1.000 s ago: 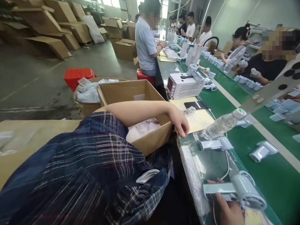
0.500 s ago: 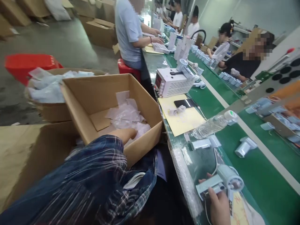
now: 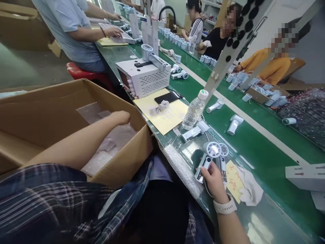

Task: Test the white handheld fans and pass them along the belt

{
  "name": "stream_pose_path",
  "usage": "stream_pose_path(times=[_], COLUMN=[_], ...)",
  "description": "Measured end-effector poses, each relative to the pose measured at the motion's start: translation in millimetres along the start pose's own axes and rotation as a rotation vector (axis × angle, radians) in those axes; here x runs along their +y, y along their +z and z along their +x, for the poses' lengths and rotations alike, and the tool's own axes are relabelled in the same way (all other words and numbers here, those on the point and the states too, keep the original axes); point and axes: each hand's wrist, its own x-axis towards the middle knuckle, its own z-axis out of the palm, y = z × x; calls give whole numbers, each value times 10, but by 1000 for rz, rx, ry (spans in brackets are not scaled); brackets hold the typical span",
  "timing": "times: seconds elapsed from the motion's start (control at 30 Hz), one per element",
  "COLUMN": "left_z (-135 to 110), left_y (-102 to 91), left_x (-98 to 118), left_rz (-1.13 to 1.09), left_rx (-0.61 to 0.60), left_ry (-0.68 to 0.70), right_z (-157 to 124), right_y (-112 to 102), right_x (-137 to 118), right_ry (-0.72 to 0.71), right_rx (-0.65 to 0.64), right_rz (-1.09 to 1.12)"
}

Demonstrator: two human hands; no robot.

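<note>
My left hand (image 3: pixel 121 118) reaches into a large cardboard box (image 3: pixel 119 166), over clear bubble bags (image 3: pixel 109 145) piled inside. Its fingers point down and away, so their grip is hidden. On the bench, my right hand (image 3: pixel 214 178) is closed around the handle of a light-blue handheld fan (image 3: pixel 213 149) with a round grille. A second fan (image 3: pixel 223 150) lies right behind it, partly covered. Beside the hand are a yellow note (image 3: pixel 233 181) with red writing and a crumpled white cloth (image 3: pixel 251 186).
A water bottle (image 3: pixel 195 110) stands by another fan (image 3: pixel 194 132). Farther up are a yellow sheet (image 3: pixel 162 118) with a phone (image 3: pixel 166 97), and a white power supply box (image 3: pixel 144 78). More fans lie on the green belt (image 3: pixel 218 125). Co-workers sit along both sides.
The view has swung right and closer to the bench. My left arm shows bare forearm now, with the hand deeper across the box. My right hand still grips the fan, its grille now facing me.
</note>
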Motion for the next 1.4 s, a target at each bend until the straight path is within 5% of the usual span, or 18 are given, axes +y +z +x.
stream_pose_path(times=[0.1,0.2,0.37,0.53,0.67,0.83,0.97,1.07,1.2,1.4], left_z=[13,-104,-357,-408,-345,-264,-349,-457,-554,-638], left_y=[-339,-446,-16,340,473,756,967,1046,1171,1257], left_x=[204,657,1474,1891,1988,2041,2047,2009,1943,1983], left_rz=[127,153,-97,-288,-379,-462,-789,-854,-389,5], left_rx=[-58,-2,-189,-278,-283,-303,-400,-479,-691,-432], left_ry=[32,312,742,842,852,577,491,631,947,1232], right_z=[-20,-31,-15,-36,-48,-38,-63,-112,-172,-208], right_y=[5,14,19,36,44,43,46,27,-46,-195], right_x=[17,-9,-3,-6,18,107,66,-29,-165,-328], right_ry=[-10,-25,-23,-69,-154,-146,-166,-223,-283,-318], right_rx=[-4,-8,-5,56,77,61,83,99,170,213], right_rz=[-7,-15,82,237,274,374,428,463,486,372])
